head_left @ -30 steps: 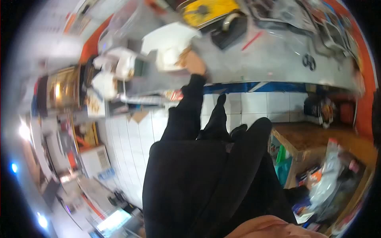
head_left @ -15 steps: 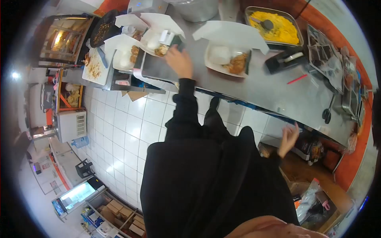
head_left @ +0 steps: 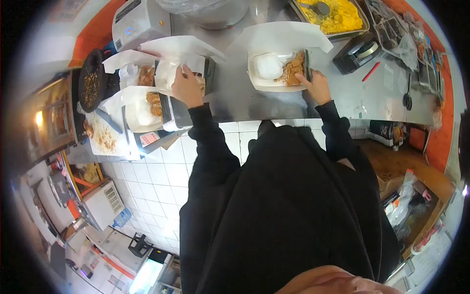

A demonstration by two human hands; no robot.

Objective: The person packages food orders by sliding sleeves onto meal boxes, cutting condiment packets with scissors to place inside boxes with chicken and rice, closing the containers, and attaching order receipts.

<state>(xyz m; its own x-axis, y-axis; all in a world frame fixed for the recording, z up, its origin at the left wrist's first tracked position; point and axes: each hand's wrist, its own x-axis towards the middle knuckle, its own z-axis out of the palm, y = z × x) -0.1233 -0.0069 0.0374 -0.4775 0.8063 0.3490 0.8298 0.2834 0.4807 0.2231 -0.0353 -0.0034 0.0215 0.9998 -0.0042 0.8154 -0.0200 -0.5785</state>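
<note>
My left hand (head_left: 187, 89) is over the front of an open white takeaway box (head_left: 165, 76), its visible fingertips apart above the food. Rice and some browned food show in this box, partly hidden by the hand. At the right, my right hand (head_left: 317, 88) grips the right front edge of another open takeaway box (head_left: 264, 88), its fingertips close to the fried chicken (head_left: 293, 68). A white mound of rice (head_left: 268, 65) lies beside the chicken. Another open box (head_left: 139, 113) with rice and chicken stands front left, and one more sits behind it.
A tray of yellow food (head_left: 342, 19) stands at the back right, near a tape dispenser (head_left: 356, 54), a red pen (head_left: 371, 71) and scissors (head_left: 407, 95). Leftward are a knife (head_left: 108, 120), a cutting board (head_left: 100, 142) and a dark pan (head_left: 92, 81). A large pot (head_left: 215, 14) stands behind.
My right hand has risen from beside the body to the right box's edge. My left hand has shifted over the left box. The head view has turned.
</note>
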